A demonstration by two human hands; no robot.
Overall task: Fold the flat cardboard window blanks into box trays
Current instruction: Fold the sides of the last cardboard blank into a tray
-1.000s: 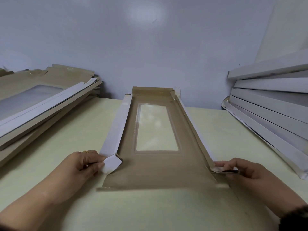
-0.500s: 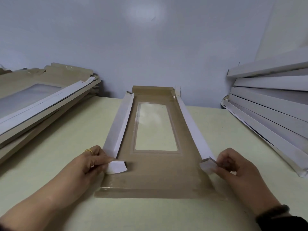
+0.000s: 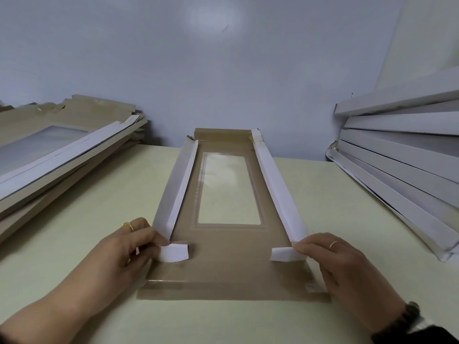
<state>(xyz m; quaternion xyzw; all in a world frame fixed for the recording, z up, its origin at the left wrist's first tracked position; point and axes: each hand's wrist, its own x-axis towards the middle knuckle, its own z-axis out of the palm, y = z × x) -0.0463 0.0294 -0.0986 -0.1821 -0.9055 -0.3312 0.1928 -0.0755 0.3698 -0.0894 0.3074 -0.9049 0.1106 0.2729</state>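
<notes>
On counter (image 3: 310, 184), in front of us, blank (image 3: 233, 269) lies flat, both long walls raised. Left hand (image 3: 124, 254) pinches left tab (image 3: 173, 253), right hand (image 3: 330, 256) pinches right tab (image 3: 283, 254); we turn them inward so near end flap can lock over.

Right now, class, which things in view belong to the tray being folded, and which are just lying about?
In the job:
- cardboard window blank, side walls raised
- left corner tab, pinched by the left hand
- right corner tab, pinched by the right hand

Lying about:
- stack of flat blanks, left
- stack of folded trays, right
- table
</notes>
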